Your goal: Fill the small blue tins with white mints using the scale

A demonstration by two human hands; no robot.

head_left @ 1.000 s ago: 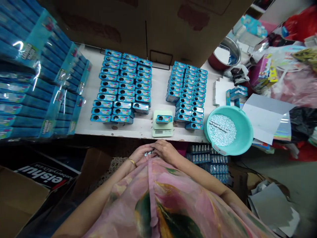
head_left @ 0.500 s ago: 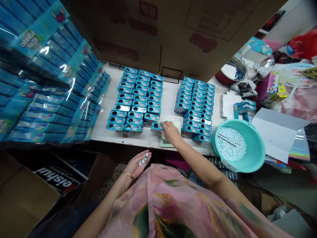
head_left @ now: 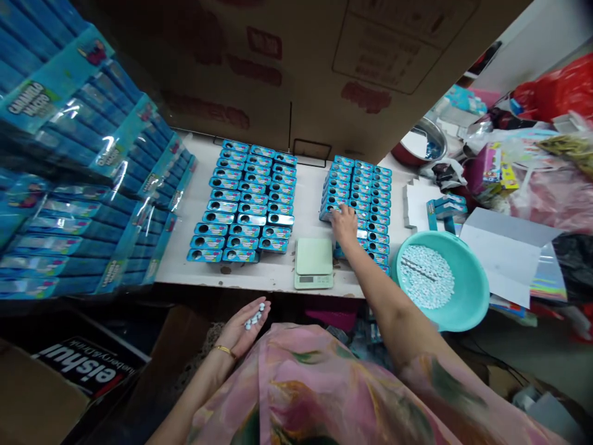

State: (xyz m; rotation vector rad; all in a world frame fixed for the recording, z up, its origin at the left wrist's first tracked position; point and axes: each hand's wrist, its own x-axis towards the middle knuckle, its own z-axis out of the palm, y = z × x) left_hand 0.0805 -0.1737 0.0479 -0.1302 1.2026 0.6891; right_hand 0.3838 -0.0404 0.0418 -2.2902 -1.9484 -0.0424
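Note:
Several small white pieces lie in my left hand, palm up with the fingers loosely cupped, below the table's front edge. My right hand reaches over the right group of blue boxes, its fingertips at a box in the left column; the fingers partly hide it. Between the box groups sits a pale green scale with nothing on its plate. The left group of blue boxes stands in three columns, round dark openings facing up.
A turquoise basin of white pieces with a dark strip stands at the right. Large cardboard rises behind the table. Wrapped blue packs are stacked at the left. Loose papers and bags lie at the far right.
My right hand has moved from a box beside the scale to the right group. That box now stands at the front of the left group. My left hand still holds the white pieces.

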